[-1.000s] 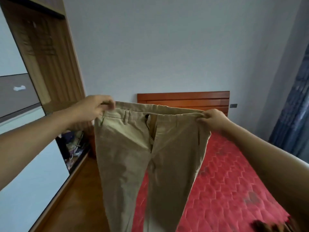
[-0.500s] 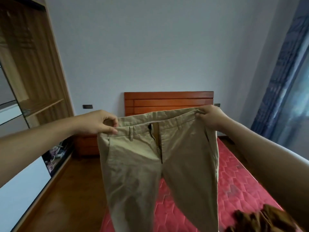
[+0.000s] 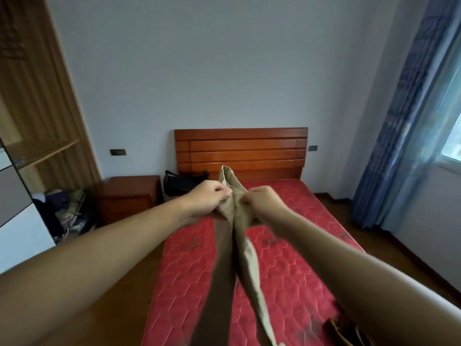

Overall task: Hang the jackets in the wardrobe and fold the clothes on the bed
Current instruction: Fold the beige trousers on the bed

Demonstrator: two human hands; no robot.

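I hold a pair of khaki trousers [image 3: 245,255] in the air above the bed [image 3: 294,248], which has a red quilted mattress. The waistband is folded together, and the two legs hang down side by side. My left hand [image 3: 208,199] pinches the waist from the left. My right hand [image 3: 260,202] pinches it from the right, and the two hands are almost touching. A brown garment [image 3: 345,332] lies on the mattress at the lower right, partly behind my right forearm.
A wooden wardrobe [image 3: 37,116] with open shelves stands at the left, with clothes piled [image 3: 64,213] at its bottom. A nightstand [image 3: 127,196] and a black bag [image 3: 182,183] sit by the wooden headboard [image 3: 240,152]. Blue curtains [image 3: 409,136] hang at the right.
My hands have come together, folding the spread waistband in half so one leg lies against the other. My view has turned right, and the whole bed shows now.
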